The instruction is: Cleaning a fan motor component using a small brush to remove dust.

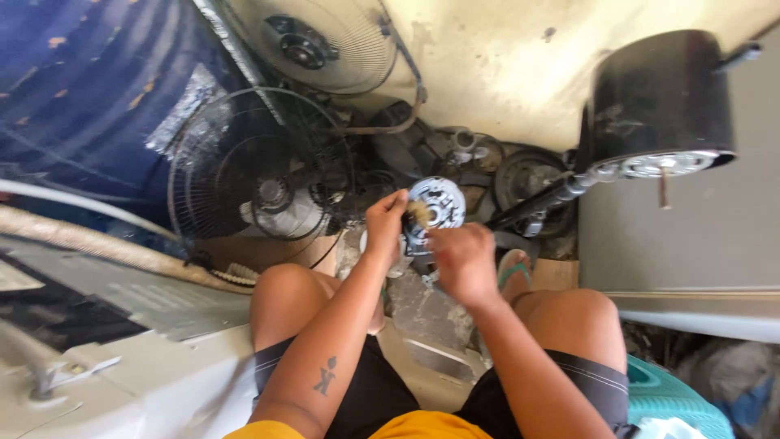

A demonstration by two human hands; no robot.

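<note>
Looks to me like a small fan-repair workshop, worked from the floor. I see a black fan guard [260, 167] leaning beside a white fan guard [325, 41], loose motor parts [520, 175] heaped against a stained wall [504, 65], and a black motor housing [658, 102] on the right. Bare concrete floor [426, 309] underfoot, grimy throughout.

Both forearms reach forward between the bare knees. Left hand [385, 218] raised, fingers curled in a pinch at the top. Right hand [461, 262] just beside it, slightly lower, closed, knuckles up.
</note>
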